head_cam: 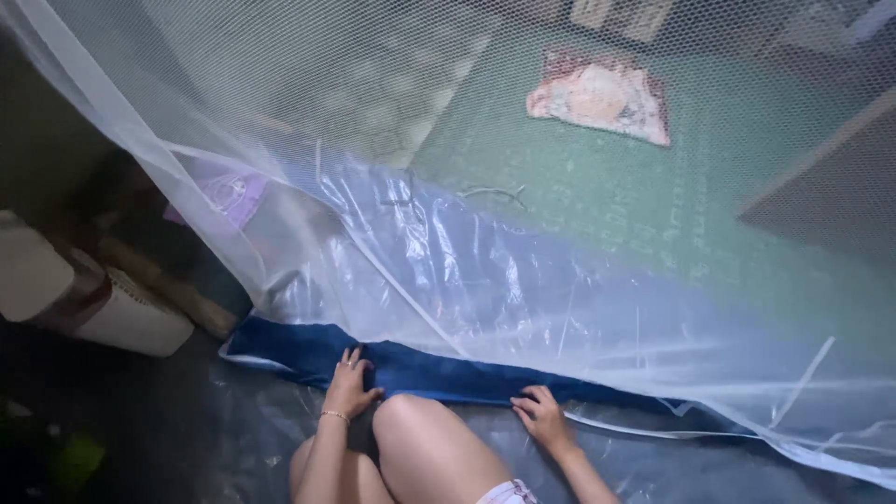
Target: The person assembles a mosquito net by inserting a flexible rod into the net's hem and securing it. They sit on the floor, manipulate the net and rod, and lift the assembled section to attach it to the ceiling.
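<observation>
Where the net (523,187) hangs down to the floor, its lower edge meets a blue mat (420,369) that lies along the ground. Left hand (350,383): fingers spread, palm down, pressing flat on the mat near its left end; a thin bracelet (334,415) circles the wrist. Right hand (543,417): fingers curled, tips touching the mat's near edge where the net's white hem (644,431) runs past; whether it pinches the hem or only rests there cannot be told. A bent knee (425,439) sits between both hands. Clear plastic sheet (215,439) covers the floor under the person. Behind the net, a patterned cloth (602,93) lies on a green surface (597,201). A white container (121,317) stands at the left, outside the net.
</observation>
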